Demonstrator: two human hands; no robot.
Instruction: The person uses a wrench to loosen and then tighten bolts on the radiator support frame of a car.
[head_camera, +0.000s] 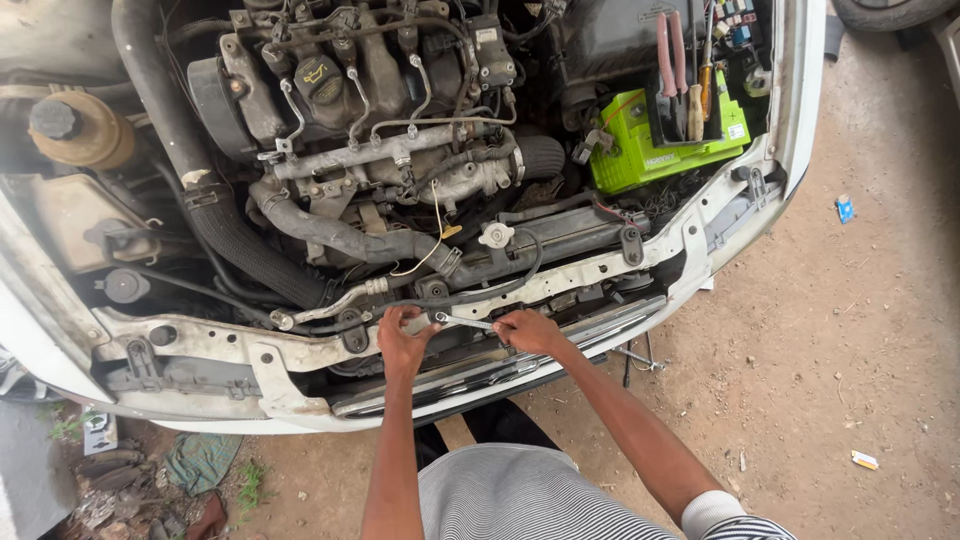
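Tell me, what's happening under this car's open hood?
A person leans over the front of an open engine bay. Both hands grip a metal wrench lying across the front crossmember: the left hand at one end, the right hand at the other. Behind sit the engine and a green battery with pliers resting on it.

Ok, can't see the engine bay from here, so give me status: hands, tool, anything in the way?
Both hands on wrench at front crossmember: left hand, right hand. Black hose runs just behind it.
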